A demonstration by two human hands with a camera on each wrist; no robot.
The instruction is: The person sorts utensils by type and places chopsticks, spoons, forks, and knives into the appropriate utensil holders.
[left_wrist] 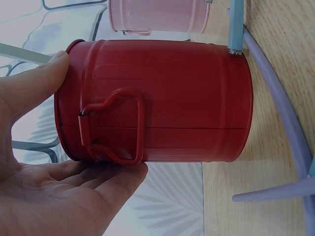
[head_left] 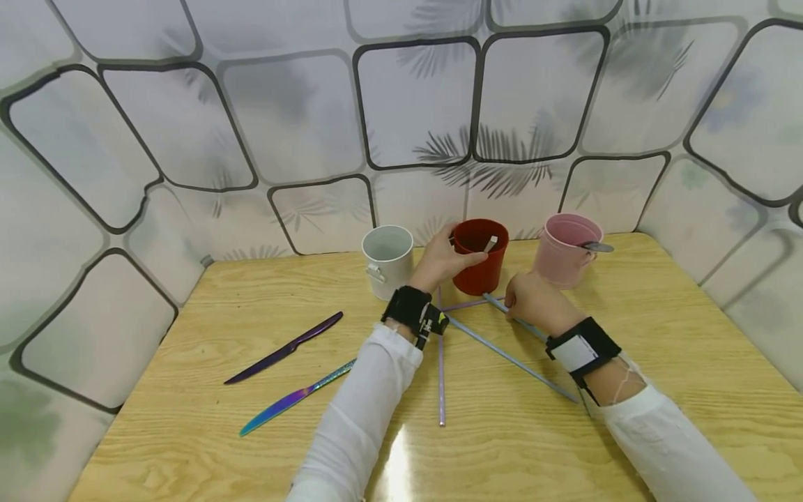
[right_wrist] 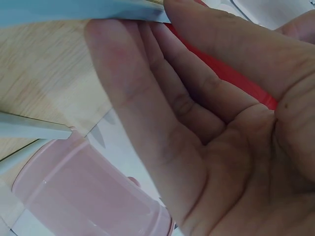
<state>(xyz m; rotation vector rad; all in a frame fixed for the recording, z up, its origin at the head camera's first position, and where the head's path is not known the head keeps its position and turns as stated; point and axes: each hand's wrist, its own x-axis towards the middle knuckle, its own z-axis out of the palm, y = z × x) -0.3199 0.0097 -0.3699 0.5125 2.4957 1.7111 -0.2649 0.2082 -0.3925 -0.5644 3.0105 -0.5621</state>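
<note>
My left hand [head_left: 439,259] holds the upright red bucket [head_left: 479,279] near its rim, thumb on one side and fingers on the other, as the left wrist view shows. A pale utensil handle [head_left: 491,244] sticks out of that bucket. My right hand [head_left: 539,303] pinches a light blue chopstick [head_left: 495,302] between thumb and index finger, low over the table. In the left wrist view, the squared end of a blue chopstick [left_wrist: 236,24] appears against the red bucket's base. Nearby lie another blue chopstick [head_left: 514,362] and two purple chopsticks [head_left: 442,383], partly hidden by my left wrist.
A white bucket [head_left: 392,268] stands left of the red one. To the right is a pink bucket [head_left: 555,265] with a utensil [head_left: 596,247] over its rim. A dark purple knife [head_left: 288,348] and a rainbow-coloured knife [head_left: 282,406] lie left. Patterned panels [head_left: 414,104] enclose the table's back and sides.
</note>
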